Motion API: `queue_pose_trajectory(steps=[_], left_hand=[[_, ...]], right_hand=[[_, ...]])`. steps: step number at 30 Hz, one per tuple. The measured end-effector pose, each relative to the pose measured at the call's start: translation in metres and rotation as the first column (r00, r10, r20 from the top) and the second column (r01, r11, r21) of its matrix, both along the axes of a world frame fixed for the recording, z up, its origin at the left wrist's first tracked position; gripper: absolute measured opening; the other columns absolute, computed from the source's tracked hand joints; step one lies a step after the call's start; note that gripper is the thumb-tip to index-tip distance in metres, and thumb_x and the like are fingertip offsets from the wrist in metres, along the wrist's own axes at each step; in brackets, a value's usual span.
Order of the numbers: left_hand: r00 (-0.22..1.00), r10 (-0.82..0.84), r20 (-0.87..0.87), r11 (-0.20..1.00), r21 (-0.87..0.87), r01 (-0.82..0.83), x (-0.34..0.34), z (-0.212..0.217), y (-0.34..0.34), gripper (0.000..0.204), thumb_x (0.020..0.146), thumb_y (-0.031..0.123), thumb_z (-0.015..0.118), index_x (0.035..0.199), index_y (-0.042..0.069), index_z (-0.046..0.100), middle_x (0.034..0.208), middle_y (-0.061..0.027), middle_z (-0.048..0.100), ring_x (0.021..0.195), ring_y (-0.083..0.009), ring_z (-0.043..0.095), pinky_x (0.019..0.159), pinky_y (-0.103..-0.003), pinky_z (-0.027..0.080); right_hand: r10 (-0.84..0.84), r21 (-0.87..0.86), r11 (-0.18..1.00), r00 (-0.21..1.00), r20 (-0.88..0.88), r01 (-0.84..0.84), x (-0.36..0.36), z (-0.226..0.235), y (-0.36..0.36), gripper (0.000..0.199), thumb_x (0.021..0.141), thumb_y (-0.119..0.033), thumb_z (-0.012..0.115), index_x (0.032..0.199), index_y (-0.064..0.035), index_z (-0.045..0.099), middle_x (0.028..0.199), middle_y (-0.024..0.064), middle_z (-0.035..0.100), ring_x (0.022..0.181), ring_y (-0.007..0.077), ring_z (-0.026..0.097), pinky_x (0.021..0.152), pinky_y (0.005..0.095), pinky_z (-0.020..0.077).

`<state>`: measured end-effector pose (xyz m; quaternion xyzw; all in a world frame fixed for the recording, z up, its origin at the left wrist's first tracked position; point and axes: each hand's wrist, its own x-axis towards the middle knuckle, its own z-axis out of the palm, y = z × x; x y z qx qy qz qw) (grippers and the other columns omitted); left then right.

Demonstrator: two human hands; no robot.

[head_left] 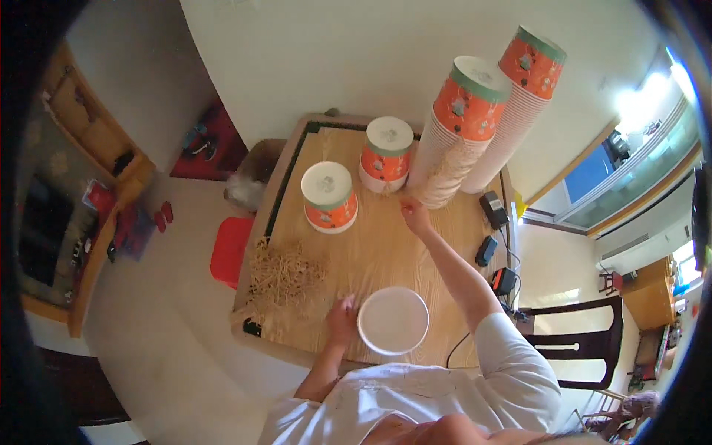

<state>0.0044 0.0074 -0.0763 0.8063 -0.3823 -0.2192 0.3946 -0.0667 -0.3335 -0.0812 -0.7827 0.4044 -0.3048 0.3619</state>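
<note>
White bowl (393,320) (left hand (342,317) beside), right hand (415,216) at cup stack (454,141)

The stacked paper cups (475,111) are orange with green rims, the bowl (393,320) plain white, the table (378,245) light wood-grained.

Matt paper cups (454,137), wood-grain table (386,252)

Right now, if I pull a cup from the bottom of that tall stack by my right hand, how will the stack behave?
The tall stack of paper cups is narrow and leans, so it will probably tip. Paper cups look light, so a small tug from the right hand may shift the whole column. It stands against a second stack, which might topple too.
</note>
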Motion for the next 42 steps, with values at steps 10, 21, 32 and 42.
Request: queue_pose_trajectory(steps=[10,21,32,42], left_hand=[[0.974,-0.12,0.192,0.987,-0.08,0.138,-0.007,-0.08,0.003,0.028,0.076,0.012,0.055,0.104,0.009,0.057,0.095,-0.0104,0.056,0.083,-0.029,0.057,0.069,-0.041,0.047],[0.975,-0.154,0.159,0.987,0.075,0.144,0.001,-0.07,0.005,0.027,0.076,0.008,0.053,0.103,0.01,0.058,0.097,-0.0104,0.055,0.087,-0.0294,0.054,0.071,-0.041,0.047],[0.994,-0.094,0.054,0.995,-0.032,0.095,-0.005,-0.099,0.019,0.027,0.076,0.006,0.052,0.103,0.007,0.056,0.1,-0.0146,0.053,0.09,-0.0317,0.052,0.076,-0.042,0.044],[0.989,-0.096,0.111,0.995,-0.019,0.099,-0.005,-0.108,0.009,0.028,0.074,0.009,0.053,0.101,0.011,0.057,0.097,-0.0108,0.054,0.089,-0.0288,0.053,0.072,-0.041,0.046]], right_hand=[[-0.024,-0.097,0.995,1.0,0.002,0.024,0.066,-0.055,-0.032,0.025,0.074,-0.002,0.052,0.097,-0.0029,0.061,0.087,0.0123,0.062,0.079,0.0212,0.059,0.068,0.0299,0.0465],[0.025,0.044,0.998,0.979,0.204,-0.034,0.074,-0.04,-0.01,0.03,0.072,0.001,0.052,0.102,-0.0008,0.056,0.091,0.01,0.061,0.083,0.0189,0.059,0.071,0.028,0.0462],[-0.264,-0.042,0.959,0.935,0.239,0.282,0.088,-0.054,-0.006,0.026,0.072,0.003,0.05,0.096,-0.0033,0.06,0.075,0.0078,0.058,0.069,0.0173,0.056,0.061,0.0277,0.0453],[-0.172,-0.175,0.963,0.969,0.178,0.203,0.071,-0.051,-0.023,0.027,0.074,-0.004,0.054,0.1,-0.0072,0.06,0.077,0.01,0.058,0.071,0.0207,0.056,0.066,0.0311,0.0456]])
